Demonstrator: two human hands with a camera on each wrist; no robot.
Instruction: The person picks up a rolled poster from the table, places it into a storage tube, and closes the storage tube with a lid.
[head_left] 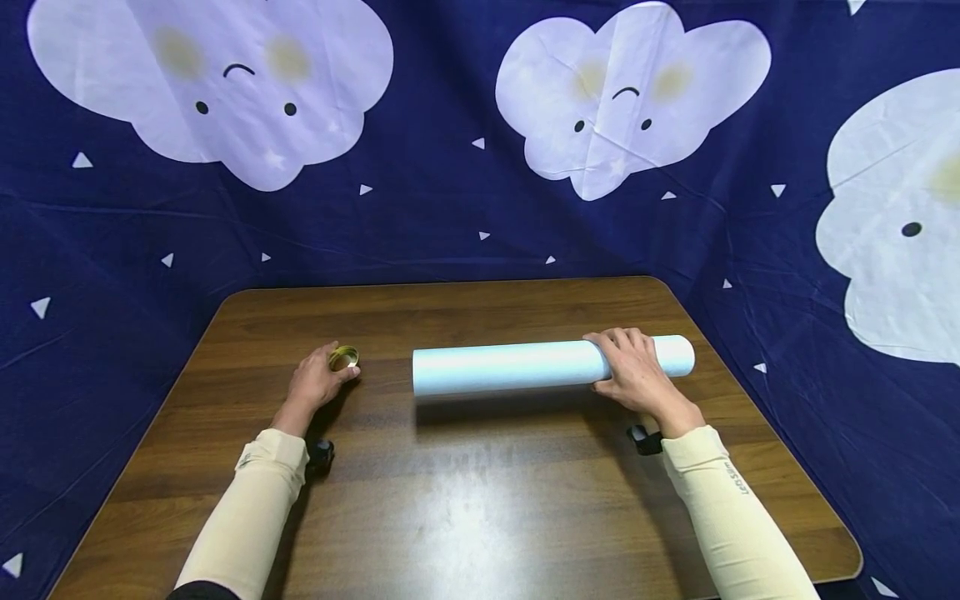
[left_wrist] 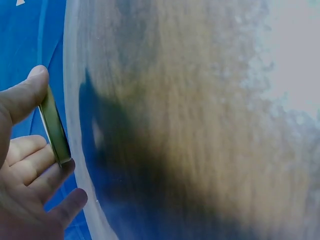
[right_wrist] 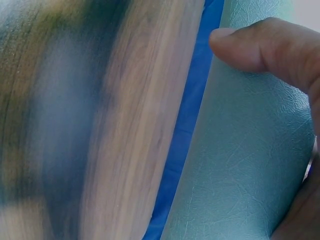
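Observation:
My left hand point(head_left: 315, 379) pinches a small roll of tape point(head_left: 344, 358), a yellow-green ring with an open middle. In the left wrist view, the tape roll point(left_wrist: 54, 125) appears edge-on between the thumb and a finger. Over at the right, my right hand point(head_left: 633, 367) grips a long pale blue roll point(head_left: 510, 367) near its right end. The roll lies crosswise, with a dark shadow on the table below it. Seen from the right wrist, the roll's surface point(right_wrist: 235, 150) is finely creased, and the thumb point(right_wrist: 250, 47) lies across it.
Both hands are over a brown wood-grain table point(head_left: 465, 483) with rounded corners. A dark blue cloth point(head_left: 427, 225) printed with white clouds and small triangles hangs behind the table and along its sides. Glare brightens the front middle of the tabletop.

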